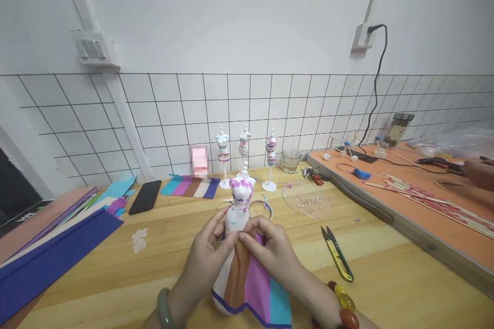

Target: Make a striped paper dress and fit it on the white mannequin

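A small white mannequin torso (236, 218) stands upright in front of me, with purple marks on its bust. Around its lower part hangs a striped piece of fabric (258, 280) in white, brown, purple and turquoise, edged in dark blue. My left hand (211, 240) is closed at the mannequin's waist, its thumb and fingers pinching the fabric's upper edge. On the other side, my right hand (270, 247) pinches the same edge close to the left thumb. The mannequin's back and the fingertips behind it are hidden.
Three small dress forms (271, 151) stand by the wall. Yellow-green thread snips (337, 254), a clear disc with beads (309, 199) and a tape roll (261, 210) lie nearby. Left are a phone (145, 197) and coloured sheets (65, 247). Another person's hand (480, 174) shows at far right.
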### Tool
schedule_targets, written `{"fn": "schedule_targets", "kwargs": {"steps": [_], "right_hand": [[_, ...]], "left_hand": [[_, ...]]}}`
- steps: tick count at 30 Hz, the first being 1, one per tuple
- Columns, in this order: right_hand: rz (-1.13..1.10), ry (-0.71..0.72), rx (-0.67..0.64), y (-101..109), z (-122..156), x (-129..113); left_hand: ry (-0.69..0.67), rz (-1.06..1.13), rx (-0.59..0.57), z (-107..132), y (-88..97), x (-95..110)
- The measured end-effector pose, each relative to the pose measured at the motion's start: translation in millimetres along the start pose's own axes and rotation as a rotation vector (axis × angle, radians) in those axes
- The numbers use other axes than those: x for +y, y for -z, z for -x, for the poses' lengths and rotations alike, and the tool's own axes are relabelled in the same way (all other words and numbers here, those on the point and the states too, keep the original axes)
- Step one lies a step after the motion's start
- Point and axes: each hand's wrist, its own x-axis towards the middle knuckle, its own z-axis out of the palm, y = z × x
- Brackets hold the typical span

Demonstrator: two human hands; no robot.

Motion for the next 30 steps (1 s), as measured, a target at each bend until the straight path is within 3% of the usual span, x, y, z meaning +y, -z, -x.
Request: {"fn": "schedule_targets", "kwargs": {"steps": [7,12,14,17,20,22,26,30], "right_hand": [[-0.088,-0.020,-0.043,2,-2,-4],[-0.039,-0.007,-0.109,6,-22,-15],[0.037,0.090,-0.060,10,-30,-28],[0.193,0.346,0.030,13,-35,-56],[0.373,0.615,-0.049,2,-27,-81],[0.450,0.813,-0.032,-12,-20,-88],[0.592,0.895,0.054,-39,-15,-77],[0.574,0.972,0.018,-49,-14,-64]], "left_hand": [[-0.032,0.015,0.003,-4,7.8,8],[-0.062,0.066,0.024,-6,13.5,17],[-0.056,0.098,0.064,-7,16.3,23],[-0.048,0.118,0.175,-9,23.3,33],[-0.042,0.092,0.296,-12,33.4,41],[-0.025,0.065,0.356,-14,39.6,44],[0.013,0.028,0.411,-15,42.8,45],[0.046,0.025,0.387,-13,36.2,47]]}}
